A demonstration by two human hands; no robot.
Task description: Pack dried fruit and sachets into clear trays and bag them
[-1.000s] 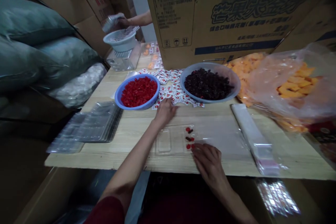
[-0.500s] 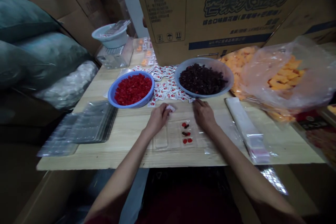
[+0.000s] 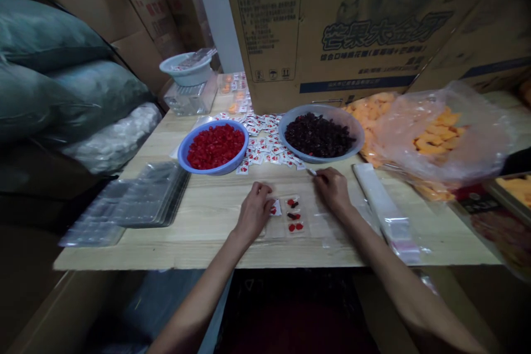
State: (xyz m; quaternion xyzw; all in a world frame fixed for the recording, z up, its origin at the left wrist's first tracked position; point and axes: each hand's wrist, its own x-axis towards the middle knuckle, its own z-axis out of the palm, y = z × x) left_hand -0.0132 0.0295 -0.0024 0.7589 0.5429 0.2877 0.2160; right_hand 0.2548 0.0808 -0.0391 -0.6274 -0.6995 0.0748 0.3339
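Note:
A clear plastic tray lies in front of me, with red and dark gummy-like pieces in the compartments of its right part. In its left part, at the top, rests a small white packet with a red print. My left hand hovers at the tray's left side beside that packet, fingers loosely bent and apart, holding nothing I can see. My right hand, near the dark pieces' bowl, pinches another small white packet between thumb and fingertips.
A blue bowl of red pieces and a pale bowl of dark pieces flank scattered packets. Stacked clear trays lie left; plastic sleeves and a bag of orange pieces lie right. Behind stands a large carton.
My left hand has moved down to the tray and released its packet there. My right hand has drawn back slightly from the pile with a packet. The view has shifted a little.

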